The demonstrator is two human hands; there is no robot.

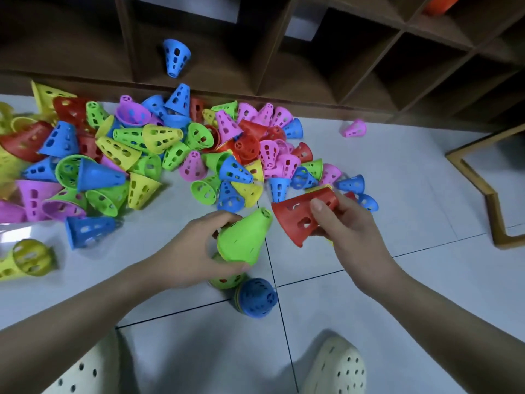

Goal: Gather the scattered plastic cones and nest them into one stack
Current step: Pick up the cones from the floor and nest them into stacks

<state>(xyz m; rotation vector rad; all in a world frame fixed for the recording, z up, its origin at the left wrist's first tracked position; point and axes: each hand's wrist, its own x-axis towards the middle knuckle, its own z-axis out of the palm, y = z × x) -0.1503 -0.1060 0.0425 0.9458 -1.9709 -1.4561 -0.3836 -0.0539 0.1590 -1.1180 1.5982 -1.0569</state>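
Note:
A big heap of perforated plastic cones (159,149) in blue, green, yellow, pink and red lies scattered on the white tiled floor. My left hand (193,251) grips a green cone (244,237), tip pointing up and away; it tops a stack that runs down to a blue cone (257,298) nearest me. My right hand (343,223) pinches a red cone (301,217), held sideways just right of the green tip, its wide mouth facing down-left. The two held cones are apart.
A dark wooden cubby shelf (284,66) runs along the back, with one blue cone (176,56) inside it. A lone pink cone (353,128) lies to the right. A wooden frame (488,194) sits at the right edge. My two pale clogs (338,365) stand below.

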